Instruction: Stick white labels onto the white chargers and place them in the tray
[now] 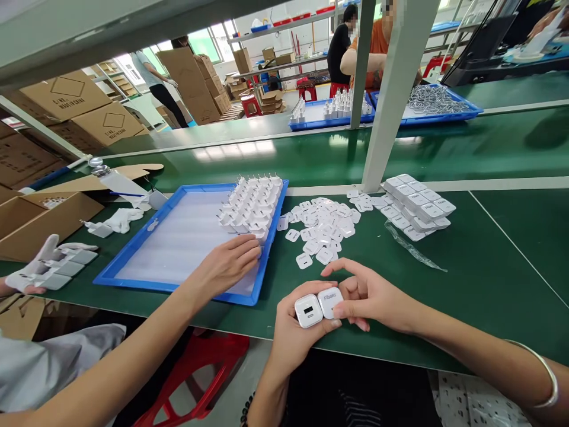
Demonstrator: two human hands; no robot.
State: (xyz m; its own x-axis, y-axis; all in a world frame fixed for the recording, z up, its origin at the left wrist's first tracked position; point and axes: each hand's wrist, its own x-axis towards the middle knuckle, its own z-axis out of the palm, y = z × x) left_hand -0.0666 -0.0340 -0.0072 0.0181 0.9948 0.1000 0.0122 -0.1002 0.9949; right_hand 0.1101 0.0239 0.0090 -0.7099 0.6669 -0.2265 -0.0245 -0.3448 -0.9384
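Observation:
My left hand (291,341) is closed around two small white charger blocks held side by side above the bench's front edge. One charger (308,311) faces up with a dark port and a narrower slot. The other charger (329,301) bears grey lettering. My right hand (371,296) pinches this lettered charger at its right edge with the thumb, its forefinger raised and the other fingers curled behind. Just beyond my hands lies a loose heap of white face plates (326,228), several printed or slotted. What sits deeper in my left palm is hidden.
A co-worker's bare hand (233,261) reaches into a blue-rimmed tray (178,287) of upright white plugs (251,204). Another person's gloved hand (38,267) holds several white blocks at left. Stacked charger packs (418,201) and a clear plastic strip (413,249) lie right. A post (384,101) rises behind.

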